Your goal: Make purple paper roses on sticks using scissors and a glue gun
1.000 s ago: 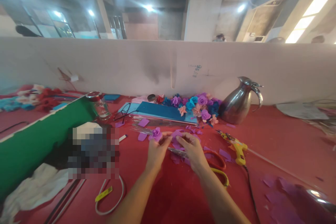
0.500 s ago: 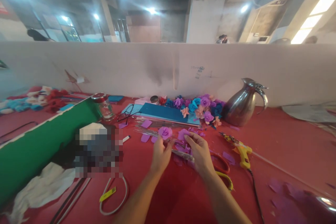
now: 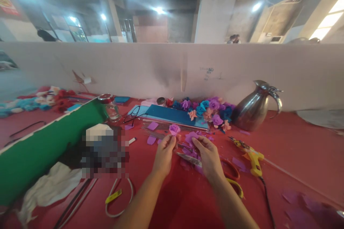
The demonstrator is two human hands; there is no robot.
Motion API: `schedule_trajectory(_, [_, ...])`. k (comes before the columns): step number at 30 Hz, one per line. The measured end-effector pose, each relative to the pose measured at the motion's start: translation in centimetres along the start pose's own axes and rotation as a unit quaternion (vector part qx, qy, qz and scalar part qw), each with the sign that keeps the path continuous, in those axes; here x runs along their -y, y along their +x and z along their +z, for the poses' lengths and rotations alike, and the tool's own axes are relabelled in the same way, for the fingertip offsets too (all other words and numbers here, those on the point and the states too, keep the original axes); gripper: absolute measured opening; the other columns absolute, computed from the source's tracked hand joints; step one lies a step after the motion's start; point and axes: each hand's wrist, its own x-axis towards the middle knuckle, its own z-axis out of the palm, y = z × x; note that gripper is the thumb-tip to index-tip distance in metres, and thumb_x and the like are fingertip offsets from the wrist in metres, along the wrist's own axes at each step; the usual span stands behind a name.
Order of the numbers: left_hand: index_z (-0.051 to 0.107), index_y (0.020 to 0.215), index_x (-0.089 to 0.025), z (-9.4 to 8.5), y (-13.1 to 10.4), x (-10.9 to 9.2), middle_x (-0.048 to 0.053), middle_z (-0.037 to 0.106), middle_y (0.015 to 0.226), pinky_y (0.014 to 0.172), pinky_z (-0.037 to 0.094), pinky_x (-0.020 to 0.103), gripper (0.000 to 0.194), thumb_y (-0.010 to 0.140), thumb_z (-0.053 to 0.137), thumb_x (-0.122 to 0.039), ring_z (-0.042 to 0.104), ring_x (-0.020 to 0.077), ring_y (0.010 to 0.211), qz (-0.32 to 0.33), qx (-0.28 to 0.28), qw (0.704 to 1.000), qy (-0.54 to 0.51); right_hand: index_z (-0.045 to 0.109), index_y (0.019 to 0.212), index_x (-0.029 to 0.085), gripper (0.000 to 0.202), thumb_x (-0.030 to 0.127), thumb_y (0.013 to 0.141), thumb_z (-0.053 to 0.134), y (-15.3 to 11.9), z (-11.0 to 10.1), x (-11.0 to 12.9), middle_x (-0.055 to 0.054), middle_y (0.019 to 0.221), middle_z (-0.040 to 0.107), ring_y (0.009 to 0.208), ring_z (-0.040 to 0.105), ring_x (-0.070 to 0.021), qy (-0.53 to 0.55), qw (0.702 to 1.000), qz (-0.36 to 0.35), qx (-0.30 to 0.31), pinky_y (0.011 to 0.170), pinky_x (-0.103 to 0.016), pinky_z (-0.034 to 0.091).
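Near the middle of the red table, my left hand pinches a purple paper flower from below, its bloom upright above the fingertips. My right hand holds a loose purple petal between thumb and fingers, a short way right of the flower. Under and beside my right hand lie scissors with red and yellow handles, among purple scraps. Several cut purple petals lie left of the flower.
A yellow glue gun with a black cord lies at right, before a metal jug. Finished flowers are heaped behind my hands beside blue sheets. A glass jar stands by a green panel at left.
My left hand has turned the flower more upright, so its side shows. The petal stays in my right hand. The whole view has shifted slightly, with things appearing farther right.
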Motion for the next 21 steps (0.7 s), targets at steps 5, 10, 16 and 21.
schedule_trajectory(5, [0.066,0.071,-0.015,0.3,-0.1,-0.2,-0.003,0.051,0.061,0.053,0.030,0.021,0.030,0.070,0.072,-0.045,0.037,0.0076,0.053,-0.036,0.008,0.997,-0.068,0.069,0.069,0.019,0.032,0.043,0.054,0.083,0.0,-0.1,-0.1,0.004,0.055,0.056,0.050,0.046,-0.0105,-0.028,0.999,-0.019,0.000,0.050,-0.024,0.037])
schedule_trajectory(10, [0.071,0.080,-0.017,0.7,-0.5,-0.9,0.000,0.065,0.077,0.068,0.040,0.023,0.030,0.055,0.083,-0.031,0.053,0.0115,0.069,-0.044,-0.025,0.997,-0.058,0.070,0.072,0.019,0.033,0.045,0.055,0.081,-0.2,0.0,-0.3,0.001,0.062,0.061,0.054,0.049,-0.0120,-0.062,0.997,-0.021,0.040,0.053,-0.026,0.039])
schedule_trajectory(16, [0.074,0.082,-0.016,0.9,-0.6,-1.0,0.005,0.071,0.080,0.072,0.045,0.027,0.032,0.055,0.083,-0.030,0.060,0.0161,0.073,-0.075,0.005,0.996,-0.056,0.066,0.075,0.019,0.038,0.047,0.056,0.082,-0.5,0.4,-0.5,0.001,0.065,0.061,0.056,0.051,-0.0129,-0.086,0.990,-0.008,0.107,0.054,-0.026,0.040])
schedule_trajectory(21, [0.074,0.071,-0.014,0.8,-0.5,-0.9,0.005,0.070,0.071,0.068,0.045,0.027,0.024,0.056,0.081,-0.031,0.060,0.0165,0.069,-0.072,0.017,0.996,-0.042,0.063,0.073,0.019,0.037,0.049,0.058,0.079,-0.4,0.5,-0.6,0.002,0.063,0.060,0.058,0.052,-0.0133,-0.123,0.984,-0.049,0.116,0.056,-0.026,0.040])
